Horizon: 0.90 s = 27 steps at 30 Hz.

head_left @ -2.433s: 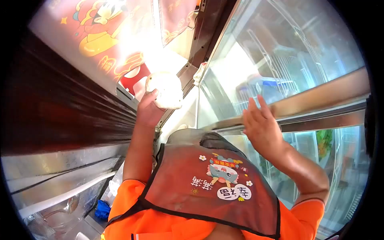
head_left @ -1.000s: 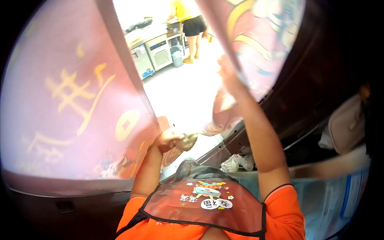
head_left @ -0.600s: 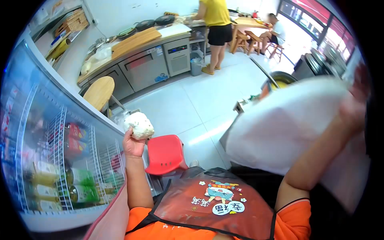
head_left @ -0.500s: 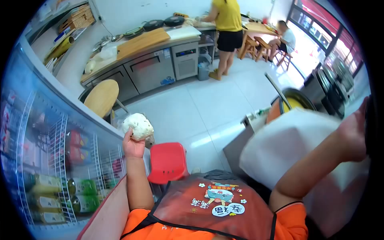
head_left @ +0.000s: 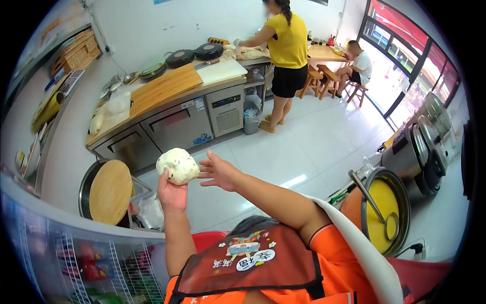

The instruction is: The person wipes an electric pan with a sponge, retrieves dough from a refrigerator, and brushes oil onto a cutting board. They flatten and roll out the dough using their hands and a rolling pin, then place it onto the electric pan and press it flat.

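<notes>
A rounded lump of pale dough point(head_left: 177, 166) with dark specks rests in my left hand point(head_left: 172, 194), which grips it from below with the thumb up along its near side. My right hand point(head_left: 219, 172) is open, its fingers spread and pointing at the dough's right edge. Whether the fingertips touch the dough I cannot tell. Below and left of my left hand is a fridge with wire racks point(head_left: 71, 263) holding packets. A white panel point(head_left: 362, 248) curves past my right upper arm.
A round wooden board point(head_left: 110, 191) lies over a pot at left. At right a large pot point(head_left: 387, 210) holds yellow liquid and a ladle. A steel counter point(head_left: 177, 124) runs along the wall. A person in yellow point(head_left: 287, 40) stands there; another person point(head_left: 360, 63) sits near the door.
My right hand has come from the far right, by the white panel, across to the dough. The view has turned, and less of the fridge's inside shows. The dough stays in my left hand.
</notes>
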{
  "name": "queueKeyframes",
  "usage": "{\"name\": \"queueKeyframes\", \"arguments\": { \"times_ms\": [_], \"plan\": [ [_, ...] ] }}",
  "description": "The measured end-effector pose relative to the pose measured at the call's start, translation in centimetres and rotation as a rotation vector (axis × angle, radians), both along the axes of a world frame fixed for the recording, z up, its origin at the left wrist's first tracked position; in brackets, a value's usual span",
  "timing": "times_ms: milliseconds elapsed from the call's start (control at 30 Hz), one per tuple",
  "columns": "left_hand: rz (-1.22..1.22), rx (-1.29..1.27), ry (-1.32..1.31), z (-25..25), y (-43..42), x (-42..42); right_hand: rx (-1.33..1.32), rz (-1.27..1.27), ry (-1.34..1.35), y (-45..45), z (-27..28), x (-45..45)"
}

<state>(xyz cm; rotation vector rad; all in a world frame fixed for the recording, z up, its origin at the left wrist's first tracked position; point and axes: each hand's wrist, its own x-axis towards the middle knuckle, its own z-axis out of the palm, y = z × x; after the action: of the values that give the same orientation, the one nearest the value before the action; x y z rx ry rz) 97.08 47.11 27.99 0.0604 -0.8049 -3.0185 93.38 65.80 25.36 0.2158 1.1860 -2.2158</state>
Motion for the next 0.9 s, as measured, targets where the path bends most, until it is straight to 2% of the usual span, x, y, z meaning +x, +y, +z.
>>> {"name": "queueKeyframes", "arguments": {
  "times_ms": [33,133,267,300,400,467,567,600,667,733,800,900],
  "plan": [
    [-0.004,-0.019,0.009,0.0,0.3,-1.7,-0.112,0.064,0.015,0.0,0.1,-1.7],
    [0.052,-0.152,0.037,-0.3,1.6,-6.3,-0.215,0.098,-0.027,-0.7,0.1,-7.0],
    [0.109,-0.3,-0.027,-2.0,1.0,-11.5,-0.213,0.195,-0.02,-2.5,-0.9,-12.1],
    [0.116,-0.228,-0.095,-3.0,-0.3,-13.0,-0.21,0.236,0.006,-2.8,-1.7,-13.5],
    [0.127,-0.048,-0.221,-6.7,-4.4,-19.1,0.079,0.422,-0.079,-2.8,-5.7,-20.0],
    [0.129,0.006,-0.248,-8.2,-7.3,-23.4,0.344,0.437,-0.009,-2.2,-7.9,-24.0],
    [0.179,-0.041,-0.28,-8.8,-11.0,-31.3,0.56,0.434,0.104,0.3,-12.1,-29.5],
    [0.191,-0.134,-0.276,-9.1,-12.1,-33.7,0.626,0.419,0.097,1.6,-13.9,-30.4],
    [0.2,-0.342,-0.26,-9.0,-15.0,-39.4,0.968,0.418,0.253,3.6,-18.4,-32.5],
    [0.214,-0.577,-0.328,-7.8,-16.6,-44.8,0.978,0.332,0.188,4.3,-18.0,-33.1],
    [0.195,-0.739,-0.32,-7.9,-17.8,-50.9,0.841,0.234,0.033,4.5,-18.3,-34.0],
    [0.162,-0.905,-0.27,-6.0,-17.0,-59.6,0.946,0.278,0.13,4.3,-19.3,-35.8]
  ]
}}
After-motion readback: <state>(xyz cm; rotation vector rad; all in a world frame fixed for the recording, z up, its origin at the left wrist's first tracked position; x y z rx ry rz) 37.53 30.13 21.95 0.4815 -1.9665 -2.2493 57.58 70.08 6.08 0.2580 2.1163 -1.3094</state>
